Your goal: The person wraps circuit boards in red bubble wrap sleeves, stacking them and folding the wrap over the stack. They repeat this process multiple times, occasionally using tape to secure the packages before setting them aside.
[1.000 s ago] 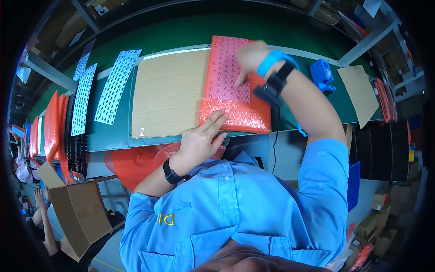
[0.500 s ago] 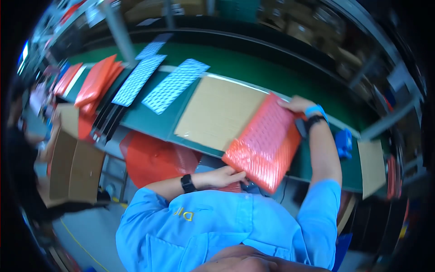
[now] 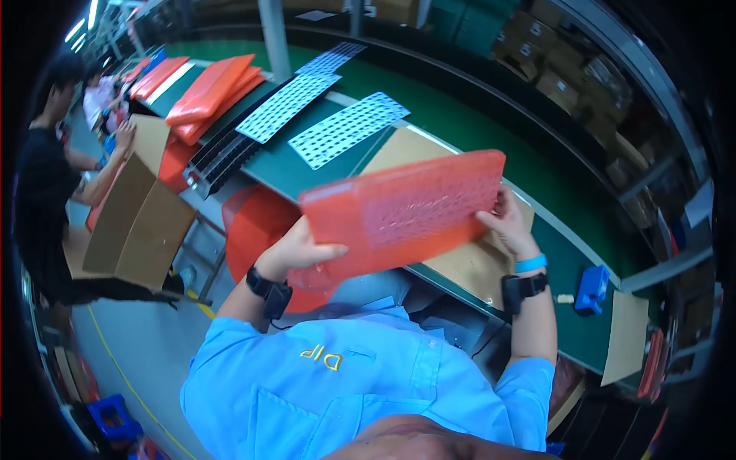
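Observation:
A red, translucent bubble-wrap bag (image 3: 406, 207) is held up above the workbench. Through its film shows a flat dotted panel, like the pale perforated sheets nearby. My left hand (image 3: 300, 249) grips the bag's left end, thumb on the front face. At the right end my right hand (image 3: 510, 224) holds its edge, with the thumb in front and other fingers partly hidden behind. Beneath the bag, partly covered, a flat piece of cardboard (image 3: 468, 272) lies on the green bench.
Two dotted sheets (image 3: 349, 130) (image 3: 287, 107) lie on the bench beside a black rack (image 3: 222, 157). Red bags (image 3: 211, 88) are stacked at far left. A co-worker (image 3: 50, 176) handles an open carton (image 3: 142, 222). A blue tape dispenser (image 3: 592, 290) stands at right.
The bag has risen off the bench and turned from steeply slanted to nearly level, moving left. My left hand has come up from near my body onto its left end.

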The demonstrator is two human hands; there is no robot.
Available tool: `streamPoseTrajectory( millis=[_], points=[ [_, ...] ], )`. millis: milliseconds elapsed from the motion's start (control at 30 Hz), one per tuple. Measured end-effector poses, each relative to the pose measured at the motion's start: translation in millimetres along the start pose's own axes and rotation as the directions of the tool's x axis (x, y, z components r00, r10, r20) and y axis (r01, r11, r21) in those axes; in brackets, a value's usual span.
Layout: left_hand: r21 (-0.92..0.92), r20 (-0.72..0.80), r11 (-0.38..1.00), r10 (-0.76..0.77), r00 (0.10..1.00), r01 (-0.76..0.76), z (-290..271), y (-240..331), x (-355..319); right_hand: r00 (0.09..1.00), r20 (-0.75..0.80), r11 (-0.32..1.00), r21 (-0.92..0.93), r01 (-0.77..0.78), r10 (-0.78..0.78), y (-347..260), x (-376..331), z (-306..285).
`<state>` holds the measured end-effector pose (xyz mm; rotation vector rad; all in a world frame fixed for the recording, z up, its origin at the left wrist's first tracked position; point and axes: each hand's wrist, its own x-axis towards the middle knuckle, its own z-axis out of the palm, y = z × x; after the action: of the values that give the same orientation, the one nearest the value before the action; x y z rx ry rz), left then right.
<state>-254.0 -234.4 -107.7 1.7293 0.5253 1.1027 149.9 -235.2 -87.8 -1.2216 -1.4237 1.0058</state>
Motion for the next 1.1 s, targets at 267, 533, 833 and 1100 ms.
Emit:
streamPoseTrajectory(
  millis=[267,533,833,1100],
  points=[
    [0.404,0.226,0.905,0.042,0.973,-0.133,17,17,-18,0.968,0.074,0.931,-0.266,0.251,-0.24,36,-39,4],
    [0.53,0.237,0.847,-0.097,0.967,-0.045,7,3,-23,0.687,-0.13,0.509,-0.771,0.384,-0.715,-45,-70,36],
    [0.512,0.204,0.849,0.025,0.979,-0.128,13,-4,-20,0.657,0.086,0.292,-0.848,0.443,-0.749,-31,-68,46],
    [0.049,-0.037,0.9,-0.431,0.902,0.432,11,-20,-42,0.79,0.019,0.41,-0.847,0.339,-0.613,-56,-37,61]
  ],
)
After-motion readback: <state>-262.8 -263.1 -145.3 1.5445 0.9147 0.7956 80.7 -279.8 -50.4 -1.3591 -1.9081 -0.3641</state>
